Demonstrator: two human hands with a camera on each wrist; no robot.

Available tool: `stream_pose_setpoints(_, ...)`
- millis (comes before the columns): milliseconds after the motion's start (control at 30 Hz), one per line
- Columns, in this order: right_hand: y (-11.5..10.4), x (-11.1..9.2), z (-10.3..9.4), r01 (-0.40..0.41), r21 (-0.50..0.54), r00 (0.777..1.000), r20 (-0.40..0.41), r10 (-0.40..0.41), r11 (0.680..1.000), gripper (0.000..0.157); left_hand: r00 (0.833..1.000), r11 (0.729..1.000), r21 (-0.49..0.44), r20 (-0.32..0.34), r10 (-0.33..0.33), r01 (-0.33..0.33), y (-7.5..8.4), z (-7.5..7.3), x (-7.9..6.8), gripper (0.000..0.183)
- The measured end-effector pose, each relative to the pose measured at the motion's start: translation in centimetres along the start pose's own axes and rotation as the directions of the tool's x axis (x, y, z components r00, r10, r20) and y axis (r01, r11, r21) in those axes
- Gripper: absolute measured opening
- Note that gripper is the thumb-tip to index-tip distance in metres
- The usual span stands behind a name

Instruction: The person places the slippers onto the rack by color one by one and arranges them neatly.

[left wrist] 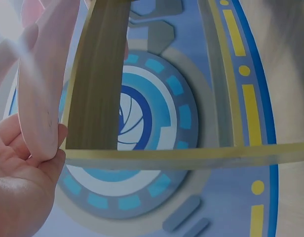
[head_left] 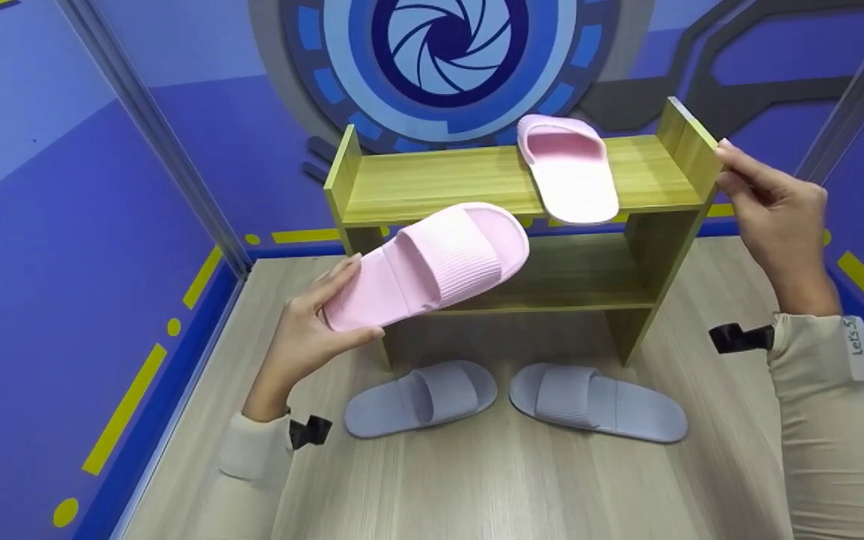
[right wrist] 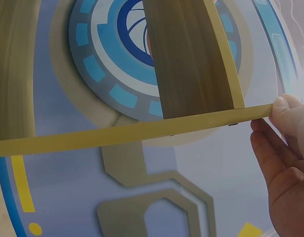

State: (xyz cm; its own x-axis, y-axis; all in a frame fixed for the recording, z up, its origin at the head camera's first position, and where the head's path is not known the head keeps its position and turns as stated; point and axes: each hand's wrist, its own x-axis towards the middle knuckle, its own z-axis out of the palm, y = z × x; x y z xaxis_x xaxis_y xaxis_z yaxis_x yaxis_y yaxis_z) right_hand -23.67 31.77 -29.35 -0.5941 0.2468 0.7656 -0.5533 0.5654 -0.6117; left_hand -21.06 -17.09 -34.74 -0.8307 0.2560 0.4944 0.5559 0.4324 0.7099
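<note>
My left hand [head_left: 304, 330] grips a pink slipper [head_left: 451, 259] by its heel end, thumb and fingers on opposite edges. The slipper is tilted, toe pointing up and right, and overlaps the front of the wooden shoe rack [head_left: 432, 180] in the head view. Its sole [left wrist: 46, 84] shows in the left wrist view. Another pink slipper [head_left: 578, 184] lies on the rack's top shelf, right of the middle, heel jutting over the front edge. My right hand [head_left: 781, 214] pinches the upper edge of the rack's right side panel [right wrist: 142, 129] between thumb and fingers.
On the floor before the rack lie two grey slippers, the left one [head_left: 421, 400] and the right one [head_left: 598, 403], toes facing each other. A lower shelf [head_left: 574, 270] spans the rack. Behind it stands a blue and purple patterned wall [head_left: 199, 135].
</note>
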Motion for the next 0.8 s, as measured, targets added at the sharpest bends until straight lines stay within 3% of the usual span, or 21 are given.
stream_pose_setpoints(233,-0.3,0.0,0.0,-0.009,0.012,1.0,-0.008,0.01,1.0,0.027,0.999,1.0,0.013,-0.044,0.026,-0.025,0.9,0.7,0.8,0.085)
stream_pose_setpoints(800,1.3,0.0,0.0,-0.007,0.004,1.0,-0.006,0.007,1.0,0.027,0.991,0.998,0.061,-0.135,-0.015,0.023,2.8,2.5,3.2,0.084)
